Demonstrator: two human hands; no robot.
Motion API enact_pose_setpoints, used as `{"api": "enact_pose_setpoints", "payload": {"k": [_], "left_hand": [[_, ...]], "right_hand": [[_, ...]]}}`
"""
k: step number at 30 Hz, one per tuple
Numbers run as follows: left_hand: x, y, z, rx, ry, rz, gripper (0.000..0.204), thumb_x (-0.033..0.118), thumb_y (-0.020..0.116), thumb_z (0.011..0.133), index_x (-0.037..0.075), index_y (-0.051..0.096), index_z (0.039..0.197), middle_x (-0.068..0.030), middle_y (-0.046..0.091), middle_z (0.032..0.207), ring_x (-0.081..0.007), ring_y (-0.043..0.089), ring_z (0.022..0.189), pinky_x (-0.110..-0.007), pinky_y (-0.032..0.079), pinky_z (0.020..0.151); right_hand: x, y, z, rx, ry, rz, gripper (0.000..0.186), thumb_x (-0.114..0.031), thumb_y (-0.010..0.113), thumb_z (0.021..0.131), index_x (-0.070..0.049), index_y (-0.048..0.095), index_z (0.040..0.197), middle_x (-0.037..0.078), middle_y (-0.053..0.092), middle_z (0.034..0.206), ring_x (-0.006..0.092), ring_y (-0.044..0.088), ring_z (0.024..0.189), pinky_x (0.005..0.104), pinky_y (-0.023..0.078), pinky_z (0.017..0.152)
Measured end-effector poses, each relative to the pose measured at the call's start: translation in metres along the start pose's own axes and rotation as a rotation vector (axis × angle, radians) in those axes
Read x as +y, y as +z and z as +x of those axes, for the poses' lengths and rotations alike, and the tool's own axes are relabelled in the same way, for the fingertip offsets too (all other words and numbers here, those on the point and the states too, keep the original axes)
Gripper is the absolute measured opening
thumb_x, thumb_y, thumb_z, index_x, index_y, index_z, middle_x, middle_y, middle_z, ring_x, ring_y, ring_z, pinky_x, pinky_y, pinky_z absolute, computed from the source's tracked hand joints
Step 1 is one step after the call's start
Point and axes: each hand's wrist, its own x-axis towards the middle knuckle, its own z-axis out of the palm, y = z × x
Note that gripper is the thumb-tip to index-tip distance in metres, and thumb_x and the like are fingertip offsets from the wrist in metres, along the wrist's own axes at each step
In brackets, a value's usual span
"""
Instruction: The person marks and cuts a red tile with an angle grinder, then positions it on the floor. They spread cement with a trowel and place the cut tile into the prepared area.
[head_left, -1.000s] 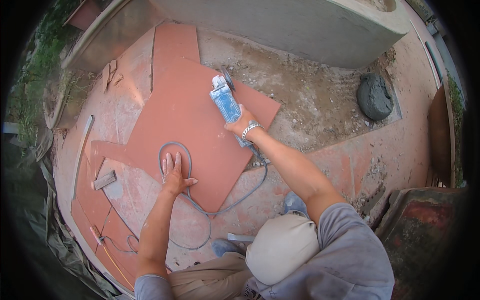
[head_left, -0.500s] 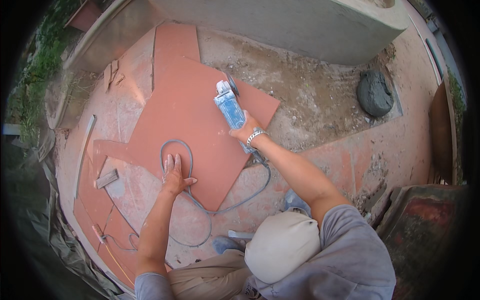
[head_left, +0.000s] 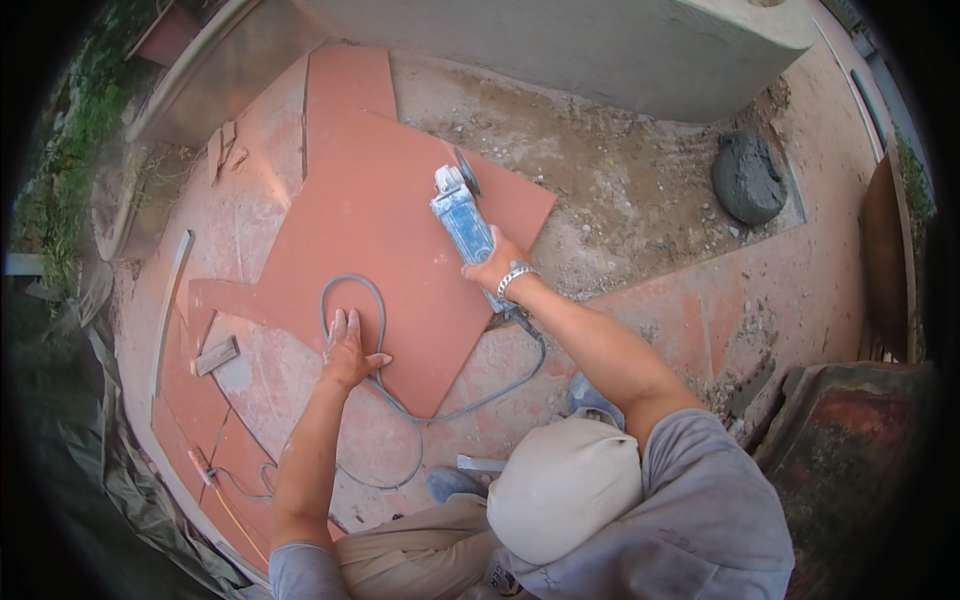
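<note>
My right hand [head_left: 492, 262] grips the body of a blue angle grinder [head_left: 464, 226], its fingers wrapped round the casing. The grinder's grey disc [head_left: 467, 172] stands on edge at the far end, over a large reddish tile [head_left: 350, 210]; I cannot tell whether it touches. My left hand [head_left: 347, 352] lies flat on the near left part of that tile, fingers stretched out and thumb apart. A grey power cord [head_left: 352, 276] loops round the left hand across the tile and runs back to the grinder's rear.
Bare rubbly ground [head_left: 590, 190] stretches beyond the tile, with a dark mortar heap [head_left: 748, 180] at the right. A rendered wall [head_left: 620, 60] closes the far side. To the left lie a metal straightedge [head_left: 171, 310], a small wood block [head_left: 216, 356] and a cord connector [head_left: 201, 466].
Hardly anything differs. The whole view has shifted very slightly; the right hand still holds the grinder at the same spot over the tile, and the left hand stays flat.
</note>
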Motion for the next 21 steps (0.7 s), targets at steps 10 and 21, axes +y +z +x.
{"api": "enact_pose_setpoints", "payload": {"k": [10,21], "left_hand": [[0.003,-0.001,0.0,-0.001,0.005,-0.01,0.115,0.04,0.088,0.077,-0.002,0.022,0.16,-0.0288,0.014,0.167,-0.0427,0.022,0.154,-0.044,0.031,0.124],[0.0,0.004,0.001,-0.002,0.012,-0.016,0.116,0.04,0.089,0.076,0.0,0.019,0.16,-0.0279,0.012,0.167,-0.0425,0.02,0.154,-0.046,0.032,0.123]], "right_hand": [[0.001,0.005,-0.001,0.029,0.004,0.051,0.108,-0.037,0.082,0.07,0.007,0.031,0.155,0.029,0.062,0.134,0.0375,0.062,0.126,0.0398,0.048,0.107],[0.0,0.011,0.018,0.048,-0.036,0.09,0.107,-0.033,0.082,0.071,0.01,0.03,0.153,0.031,0.061,0.135,0.037,0.062,0.126,0.0395,0.049,0.106]]}}
